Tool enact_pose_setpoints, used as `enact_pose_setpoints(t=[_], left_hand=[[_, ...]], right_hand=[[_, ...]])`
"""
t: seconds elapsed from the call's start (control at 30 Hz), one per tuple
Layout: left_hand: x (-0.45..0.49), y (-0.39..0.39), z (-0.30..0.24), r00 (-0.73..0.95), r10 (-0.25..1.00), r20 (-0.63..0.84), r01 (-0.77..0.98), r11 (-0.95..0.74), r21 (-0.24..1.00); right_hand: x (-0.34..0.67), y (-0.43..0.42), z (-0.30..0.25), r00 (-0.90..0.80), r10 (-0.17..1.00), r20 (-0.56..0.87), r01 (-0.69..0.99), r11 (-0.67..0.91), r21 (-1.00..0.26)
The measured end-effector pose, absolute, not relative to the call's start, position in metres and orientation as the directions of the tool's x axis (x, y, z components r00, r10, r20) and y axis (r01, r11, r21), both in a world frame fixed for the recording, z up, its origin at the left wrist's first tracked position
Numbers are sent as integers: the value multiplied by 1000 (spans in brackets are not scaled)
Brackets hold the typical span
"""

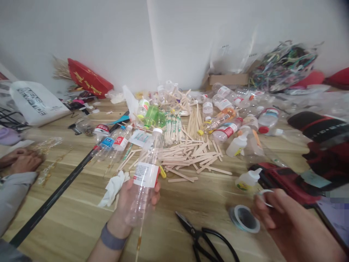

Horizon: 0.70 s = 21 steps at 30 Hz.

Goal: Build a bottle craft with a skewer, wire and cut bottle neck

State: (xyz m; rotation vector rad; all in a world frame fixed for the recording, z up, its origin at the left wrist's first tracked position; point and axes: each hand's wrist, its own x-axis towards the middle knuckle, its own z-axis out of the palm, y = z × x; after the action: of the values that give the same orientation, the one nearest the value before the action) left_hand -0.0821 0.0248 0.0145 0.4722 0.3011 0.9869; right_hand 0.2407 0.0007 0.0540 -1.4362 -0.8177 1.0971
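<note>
My left hand [128, 205] is closed round an empty clear plastic bottle [145, 171] with a white and red label and a white cap, held tilted above the wooden table; a thin stick shows inside or behind it. My right hand [289, 222], low at the right, has its fingers curled round a small white ring-shaped thing [265, 193] that I cannot name. A roll of tape [244, 218] lies just left of that hand, and black scissors [201, 236] lie between my two hands.
A heap of wooden craft sticks [191, 154] and several plastic bottles [226, 127] cover the table's middle. A glue bottle [247, 180], a white tissue [113, 187] and a long black rod [54, 196] lie nearby. Another person's hands [20, 160] rest at the left edge.
</note>
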Motion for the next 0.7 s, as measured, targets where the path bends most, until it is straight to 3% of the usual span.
enact_pose_setpoints(t=[0.27,0.7], left_hand=[[-75,26,6,557,830,-32,-716,499,488],[-61,23,-11,667,738,-100,-609,618,496]], right_hand=[[190,13,53,35,977,-209,-210,-197,-958],[153,27,41,-133,979,-152,-216,-179,-960]])
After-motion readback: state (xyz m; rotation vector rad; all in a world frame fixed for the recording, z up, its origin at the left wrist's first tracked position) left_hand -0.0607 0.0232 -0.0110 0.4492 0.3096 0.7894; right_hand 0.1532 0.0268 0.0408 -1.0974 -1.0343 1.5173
